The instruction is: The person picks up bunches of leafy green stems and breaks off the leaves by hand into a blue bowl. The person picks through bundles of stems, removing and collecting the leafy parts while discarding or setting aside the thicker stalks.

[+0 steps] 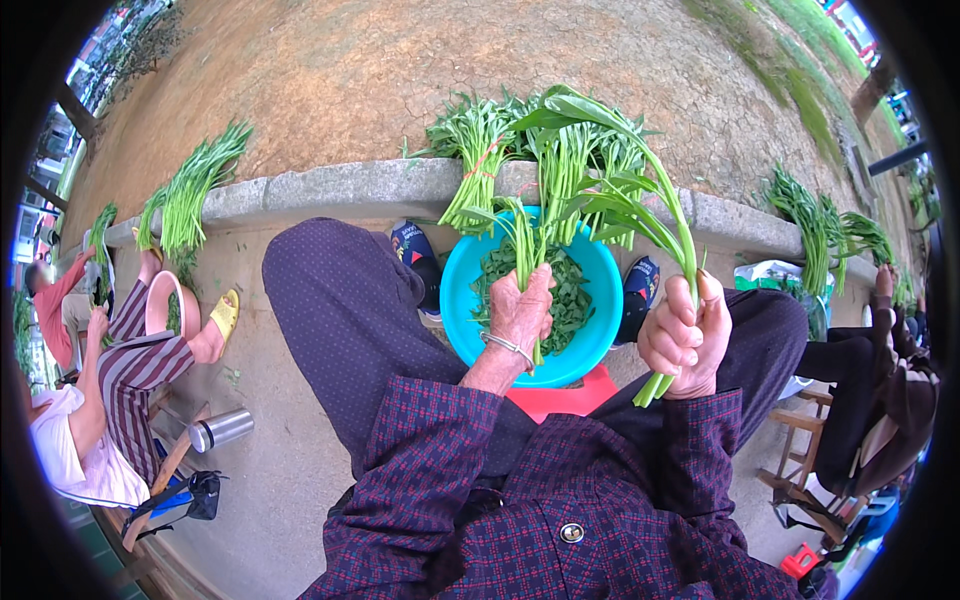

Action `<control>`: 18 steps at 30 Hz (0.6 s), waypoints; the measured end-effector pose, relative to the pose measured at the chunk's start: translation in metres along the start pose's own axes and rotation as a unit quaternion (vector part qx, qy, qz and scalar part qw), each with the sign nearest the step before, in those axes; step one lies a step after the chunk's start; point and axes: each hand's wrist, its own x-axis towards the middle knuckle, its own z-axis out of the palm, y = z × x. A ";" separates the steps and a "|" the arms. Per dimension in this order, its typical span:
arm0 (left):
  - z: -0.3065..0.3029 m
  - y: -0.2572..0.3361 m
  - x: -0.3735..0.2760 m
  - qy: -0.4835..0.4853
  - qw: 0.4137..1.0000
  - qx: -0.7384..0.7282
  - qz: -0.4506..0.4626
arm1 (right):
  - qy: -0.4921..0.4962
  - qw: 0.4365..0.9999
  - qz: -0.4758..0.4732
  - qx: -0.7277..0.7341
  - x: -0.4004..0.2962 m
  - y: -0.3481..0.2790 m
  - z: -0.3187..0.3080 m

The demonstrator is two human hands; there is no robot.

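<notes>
My left hand (517,311), with a silver bangle at the wrist, grips several green leafy stems (525,247) over a turquoise plastic basin (455,289). Cut or torn leaves (574,300) lie in the basin. To the right, my right hand (684,334) is closed around a few long hollow-looking stems, probably water spinach (679,217). Their leafy tops bend over to the left, and their pale ends stick out below my fist. Beyond the basin, bundles of the same greens (480,154) rest on the stone curb, one tied with a red band.
The concrete curb (322,191) crosses in front, with cracked bare soil (360,82) behind it. A red plastic stool (559,401) is under the basin's near side. At left sit people beside a pink basin (193,304) and a steel flask (223,430); another person (862,390) sits at right.
</notes>
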 end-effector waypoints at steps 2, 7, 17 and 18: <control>-0.001 0.001 -0.003 -0.017 0.999 -0.029 0.002 | -0.002 1.000 0.002 0.001 0.001 0.001 0.001; -0.001 0.003 -0.005 -0.029 0.999 -0.036 0.019 | 0.009 1.000 -0.002 -0.008 0.000 0.001 0.000; -0.006 0.013 -0.004 -0.164 0.961 -0.219 -0.026 | 0.106 0.983 -0.025 -0.147 0.005 0.007 -0.007; -0.005 0.014 -0.004 -0.175 0.960 -0.216 -0.024 | 0.156 0.966 -0.034 -0.203 0.007 0.010 -0.004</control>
